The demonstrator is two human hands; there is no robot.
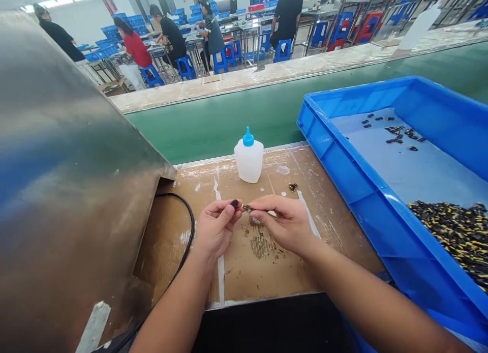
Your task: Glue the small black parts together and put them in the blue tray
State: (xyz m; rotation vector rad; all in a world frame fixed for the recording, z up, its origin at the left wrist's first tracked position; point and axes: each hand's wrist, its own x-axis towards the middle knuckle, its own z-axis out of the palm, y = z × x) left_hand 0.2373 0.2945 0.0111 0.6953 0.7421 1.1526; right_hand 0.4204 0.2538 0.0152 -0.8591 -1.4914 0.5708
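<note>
Left hand (217, 226) and right hand (284, 223) pinch a black part (237, 204)

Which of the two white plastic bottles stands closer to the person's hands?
The squeeze bottle with the blue cap, just ahead of the left hand and right hand. The other bottle stands far off, beyond the green conveyor belt.

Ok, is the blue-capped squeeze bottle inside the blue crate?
No, the blue-capped squeeze bottle stands on the stained bench top, outside the blue crate.
</note>
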